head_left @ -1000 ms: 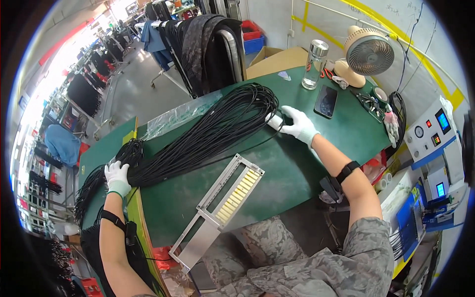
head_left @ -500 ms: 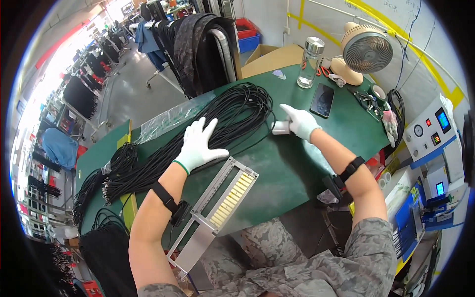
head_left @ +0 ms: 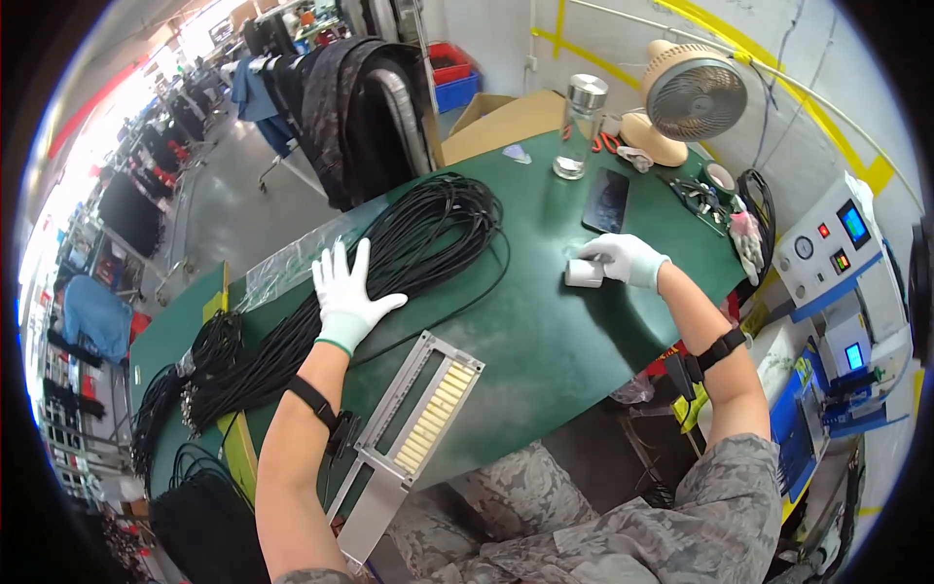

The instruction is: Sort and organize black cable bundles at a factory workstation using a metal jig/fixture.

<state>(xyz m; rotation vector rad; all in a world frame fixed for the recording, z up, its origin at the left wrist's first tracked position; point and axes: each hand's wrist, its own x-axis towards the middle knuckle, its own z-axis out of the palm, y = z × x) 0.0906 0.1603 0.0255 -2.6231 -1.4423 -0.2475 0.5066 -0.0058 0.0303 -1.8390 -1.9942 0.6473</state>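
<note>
My left hand, in a white glove with a green cuff, lies with fingers spread over a long bundle of thin black cables. The bundle is looped at its far end, and its near-left ends fan out with small metal tips. My right hand, also gloved, has its fingers closed around a small whitish cylinder at the right of the table. What the cylinder is, I cannot tell. In front of my left hand lies a metal frame with a row of cream-coloured blocks, reaching over the near edge.
On the green table stand a glass bottle and a fan. A phone, pliers and a tape roll lie at the right. Control boxes stand beyond the right edge; a clothes rack is behind.
My right hand has drawn the whitish cylinder away from the cable loop, to the right and nearer, and its fingers have curled round it. My left hand stays spread on the cables.
</note>
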